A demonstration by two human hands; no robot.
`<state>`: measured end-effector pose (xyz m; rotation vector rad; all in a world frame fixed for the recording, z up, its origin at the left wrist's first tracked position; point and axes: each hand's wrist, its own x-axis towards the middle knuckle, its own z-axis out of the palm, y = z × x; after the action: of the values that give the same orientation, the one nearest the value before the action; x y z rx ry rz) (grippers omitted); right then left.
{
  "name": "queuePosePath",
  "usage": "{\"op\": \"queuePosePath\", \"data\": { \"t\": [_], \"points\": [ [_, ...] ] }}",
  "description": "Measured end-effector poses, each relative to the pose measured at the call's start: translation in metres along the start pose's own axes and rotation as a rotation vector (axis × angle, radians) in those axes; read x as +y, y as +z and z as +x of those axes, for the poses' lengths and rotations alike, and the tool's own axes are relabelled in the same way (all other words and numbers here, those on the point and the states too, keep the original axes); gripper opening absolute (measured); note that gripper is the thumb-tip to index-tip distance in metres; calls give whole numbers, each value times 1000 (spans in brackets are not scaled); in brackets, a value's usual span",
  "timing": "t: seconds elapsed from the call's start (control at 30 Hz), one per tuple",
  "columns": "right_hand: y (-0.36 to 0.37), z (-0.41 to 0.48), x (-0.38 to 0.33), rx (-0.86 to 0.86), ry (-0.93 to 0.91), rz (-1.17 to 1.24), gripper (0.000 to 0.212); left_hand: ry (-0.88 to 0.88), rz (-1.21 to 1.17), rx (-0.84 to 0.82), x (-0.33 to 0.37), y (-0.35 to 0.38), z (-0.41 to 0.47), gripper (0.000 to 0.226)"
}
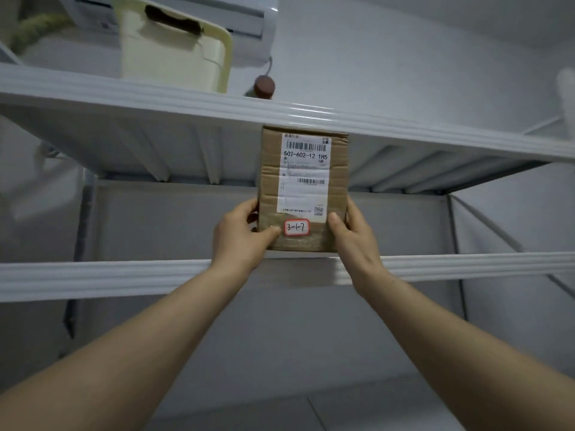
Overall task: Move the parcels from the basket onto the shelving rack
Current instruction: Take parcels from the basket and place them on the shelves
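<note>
A brown cardboard parcel [270, 181] stands upright at the front edge of the middle shelf [124, 278] of the white shelving rack. It bears a white shipping label and a red-edged sticker reading "3-1-7". My left hand [241, 234] grips its lower left side, thumb on the front face. My right hand [353, 234] grips its lower right side, thumb by the label. The parcel's top reaches up to the rim of the upper shelf [155, 98]. The basket is out of view.
On the upper shelf stand a pale yellow plastic bin [174, 48] and a bottle with a brown cap [264, 86]. An air conditioner [249, 23] hangs on the wall behind. The rack's grey back panel [171, 219] shows either side of the parcel.
</note>
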<state>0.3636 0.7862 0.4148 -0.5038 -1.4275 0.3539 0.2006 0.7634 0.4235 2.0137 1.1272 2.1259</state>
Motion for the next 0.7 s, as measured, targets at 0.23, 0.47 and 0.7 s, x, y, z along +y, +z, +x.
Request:
{"op": "queuePosePath", "data": {
  "t": [0.23, 0.47, 0.7],
  "points": [
    [-162, 20, 18, 77, -23, -153, 41, -24, -78, -33, 51, 153, -17, 55],
    [-288, 46, 54, 213, 93, -297, 37, -21, -129, -143, 88, 283, -22, 56],
    [-356, 83, 96, 239, 126, -291, 20, 73, 67, -200, 93, 369, -7, 40]
  ]
}}
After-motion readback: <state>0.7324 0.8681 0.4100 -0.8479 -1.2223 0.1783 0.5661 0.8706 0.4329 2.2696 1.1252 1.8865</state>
